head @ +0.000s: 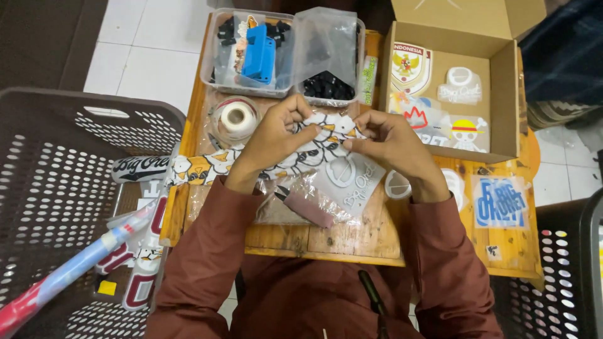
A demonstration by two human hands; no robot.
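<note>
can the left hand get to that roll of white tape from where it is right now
Probably yes. The roll of white tape sits uncovered on the wooden table just beyond the left hand, though both hands, right hand too, hold the sticker strip.

A small wooden desk (326,242) of orange-brown planks fills the middle of the view, its knotted grain glossy under even indoor light; beneath and beyond it lies a floor of pale white square tiles (141,47) with thin grey joints, seen at the top left and again at the right edge; a dark brown mat or carpet (44,37) covers the far left corner; a large dark brown perforated plastic basket (56,169) stands against the desk's left side, its rim curved and its walls pierced with rows of small holes; a second dark perforated basket (568,276) sits at the lower right.
</note>
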